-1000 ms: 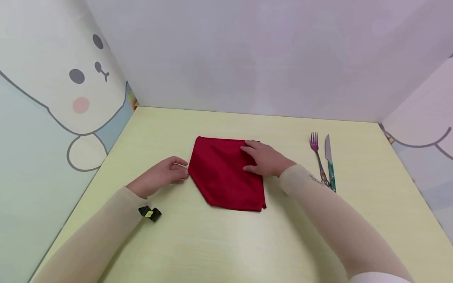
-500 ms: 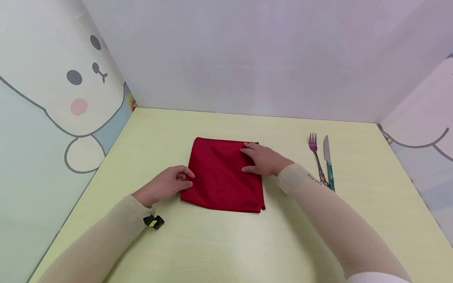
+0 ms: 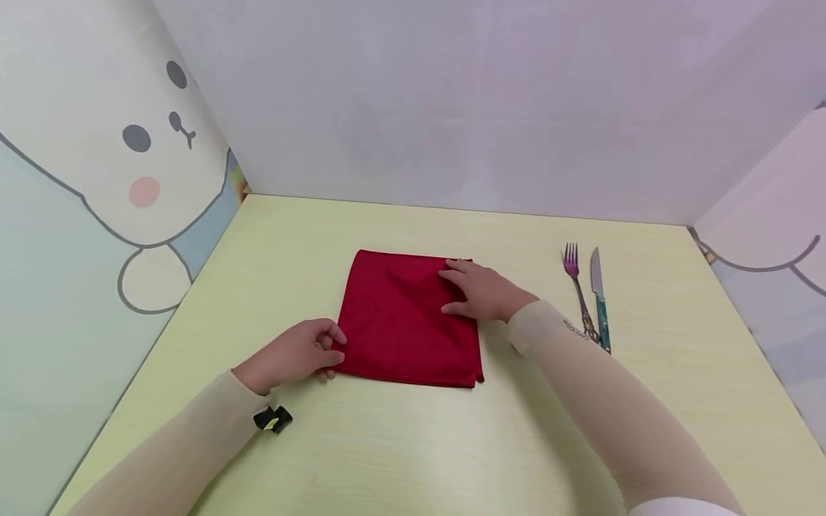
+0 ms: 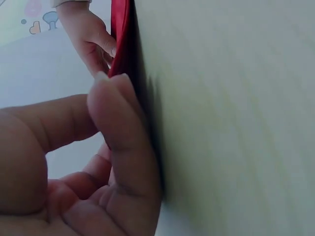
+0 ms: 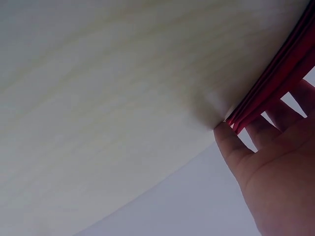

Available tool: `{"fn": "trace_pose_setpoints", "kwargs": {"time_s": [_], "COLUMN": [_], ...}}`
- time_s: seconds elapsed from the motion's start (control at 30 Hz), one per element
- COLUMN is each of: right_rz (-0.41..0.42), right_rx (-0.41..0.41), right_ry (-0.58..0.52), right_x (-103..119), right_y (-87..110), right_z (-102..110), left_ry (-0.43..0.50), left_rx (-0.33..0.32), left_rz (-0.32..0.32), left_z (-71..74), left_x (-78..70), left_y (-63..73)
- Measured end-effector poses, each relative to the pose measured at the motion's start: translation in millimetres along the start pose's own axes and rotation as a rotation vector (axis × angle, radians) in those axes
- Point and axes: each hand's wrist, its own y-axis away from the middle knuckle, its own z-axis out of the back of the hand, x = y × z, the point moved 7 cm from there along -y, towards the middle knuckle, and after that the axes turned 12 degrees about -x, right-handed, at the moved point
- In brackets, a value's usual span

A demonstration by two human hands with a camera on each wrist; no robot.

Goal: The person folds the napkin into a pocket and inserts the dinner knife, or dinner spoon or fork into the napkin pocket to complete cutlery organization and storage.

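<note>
A red cloth napkin [image 3: 403,322] lies folded into a square in the middle of the pale yellow table [image 3: 413,444]. My left hand [image 3: 325,347] sits at its near left corner with fingers curled, pinching the cloth's edge. In the left wrist view the thumb of my left hand [image 4: 106,128] touches the napkin [image 4: 120,39] edge. My right hand [image 3: 474,290] lies flat on the napkin's far right part, fingers straight. The right wrist view shows my right hand [image 5: 275,162] with fingertips on the layered napkin [image 5: 280,78] edge.
A purple fork [image 3: 576,287] and a teal-handled knife [image 3: 600,294] lie side by side to the right of the napkin. Panels with a cartoon bear close in the table on the left, back and right. A black clip [image 3: 272,418] hangs at my left wrist.
The napkin's near left side went from a slanted, pointed outline to a full square. My left hand moved from its left point toward me to the near left corner. My right hand stayed put.
</note>
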Motion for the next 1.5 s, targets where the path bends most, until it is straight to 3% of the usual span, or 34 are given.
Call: {"fn": "trace_pose_setpoints", "kwargs": {"time_s": [0.13, 0.37, 0.5, 0.63, 0.77, 0.93, 1.07, 1.27, 1.4, 1.5], "right_rz": [-0.033, -0.079, -0.103, -0.184, -0.300, -0.417, -0.358, -0.230, -0.200, -0.114], "right_rx": [0.007, -0.036, -0.077, -0.145, -0.188, -0.162, -0.154, -0.208, -0.220, -0.207], "right_ry": [-0.030, -0.023, -0.042, -0.105, -0.184, -0.259, -0.211, -0.030, 0.012, 0.050], "right_x": [-2.8, -4.9, -2.1, -2.8, -3.7, 0.9, 15.3, 43.3, 55.4, 65.9], "right_y": [2.1, 20.3, 38.2, 58.4, 75.3, 88.2, 92.3, 102.6, 112.3, 120.1], "right_z": [0.1, 10.5, 16.5, 18.8, 16.0, 8.8, 3.1, 6.1, 2.4, -3.8], "left_ry": [-0.063, -0.386, -0.479, -0.559, -0.607, -0.720, -0.801, -0.941, -0.998, -1.023], "left_rx": [0.008, 0.015, 0.049, 0.017, -0.020, -0.064, -0.083, -0.002, 0.023, 0.044], "left_rz": [-0.028, -0.122, -0.105, -0.123, -0.230, -0.349, -0.426, -0.559, -0.566, -0.540], "left_z": [-0.9, 8.4, 18.8, 34.4, 42.9, 46.9, 45.2, 27.5, 22.1, 20.6], "left_x": [-4.2, -18.9, -32.9, -49.4, -64.0, -74.0, -78.3, -78.7, -76.7, -72.0], "left_y": [-1.4, -10.3, -19.1, -45.0, -80.1, -116.2, -131.0, -134.2, -132.4, -132.1]}}
